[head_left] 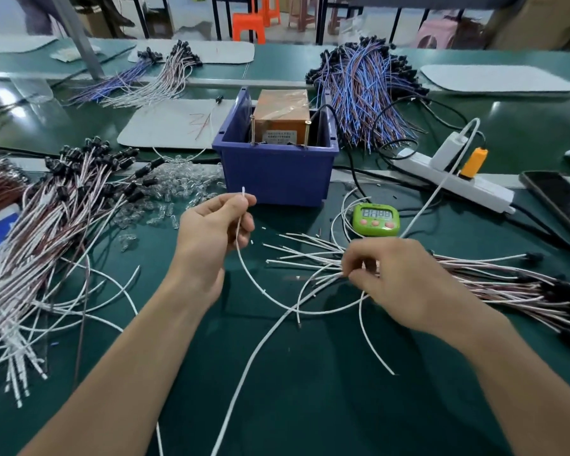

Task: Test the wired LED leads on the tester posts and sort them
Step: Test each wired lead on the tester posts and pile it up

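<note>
My left hand (211, 232) pinches a white wire (244, 261) near its tip, which sticks up in front of the blue bin (273, 172). The wire curves down and to the right across the green mat. My right hand (395, 281) pinches the ends of white leads in a bundle (494, 278) that lies to the right, with black LED holders at its far end. Inside the bin stands the orange tester box (282, 116) with two brass posts (252, 131) at its front corners.
A large pile of white-and-brown leads (46, 232) covers the left. Clear LED caps (175, 189) lie left of the bin. A green timer (375, 218), a power strip (451, 179) and a phone (560, 202) sit at right. Blue-and-brown leads (366, 93) are heaped behind.
</note>
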Tool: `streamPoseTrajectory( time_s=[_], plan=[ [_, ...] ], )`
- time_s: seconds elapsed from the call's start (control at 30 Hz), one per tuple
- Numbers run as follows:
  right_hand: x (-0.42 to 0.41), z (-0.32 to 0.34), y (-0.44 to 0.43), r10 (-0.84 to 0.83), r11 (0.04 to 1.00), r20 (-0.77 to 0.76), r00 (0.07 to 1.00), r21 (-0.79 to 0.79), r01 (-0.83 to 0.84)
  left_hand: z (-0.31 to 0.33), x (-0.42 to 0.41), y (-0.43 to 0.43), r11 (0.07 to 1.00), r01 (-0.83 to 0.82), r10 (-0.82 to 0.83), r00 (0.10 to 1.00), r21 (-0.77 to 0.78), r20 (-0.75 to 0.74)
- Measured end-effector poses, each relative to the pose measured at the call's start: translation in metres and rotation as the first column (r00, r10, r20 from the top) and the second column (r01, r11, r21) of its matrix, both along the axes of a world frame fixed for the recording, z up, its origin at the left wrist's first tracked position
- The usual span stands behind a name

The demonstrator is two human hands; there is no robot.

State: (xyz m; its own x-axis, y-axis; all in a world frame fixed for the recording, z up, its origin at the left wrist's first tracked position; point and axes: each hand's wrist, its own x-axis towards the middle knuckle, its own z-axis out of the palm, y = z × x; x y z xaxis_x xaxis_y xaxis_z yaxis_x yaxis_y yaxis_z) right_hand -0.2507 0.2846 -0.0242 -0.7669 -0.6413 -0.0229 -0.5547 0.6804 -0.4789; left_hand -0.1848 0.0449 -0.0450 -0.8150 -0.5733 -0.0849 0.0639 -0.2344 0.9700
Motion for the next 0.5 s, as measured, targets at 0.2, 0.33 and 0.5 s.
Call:
streamPoseTrajectory(
  time_s=[0.2,0.33,0.5],
  plan=[
    [-0.014,0.014,-0.020,-0.053,0.968,-0.041,0.998,-0.246,0.041,-0.004,-0.002,0.010,0.988,0.003,0.000,1.000,-0.153,0.015],
    [-0.020,0.015,-0.041,-0.029,0.964,-0.100,0.995,-0.267,0.001,-0.011,-0.003,0.018,0.939,-0.070,0.089,0.995,-0.337,0.042],
    [-0.028,0.012,-0.056,-0.060,0.928,-0.177,0.982,-0.372,-0.010,-0.016,-0.002,0.016,0.924,-0.143,0.149,0.989,-0.356,-0.011]
  ],
)
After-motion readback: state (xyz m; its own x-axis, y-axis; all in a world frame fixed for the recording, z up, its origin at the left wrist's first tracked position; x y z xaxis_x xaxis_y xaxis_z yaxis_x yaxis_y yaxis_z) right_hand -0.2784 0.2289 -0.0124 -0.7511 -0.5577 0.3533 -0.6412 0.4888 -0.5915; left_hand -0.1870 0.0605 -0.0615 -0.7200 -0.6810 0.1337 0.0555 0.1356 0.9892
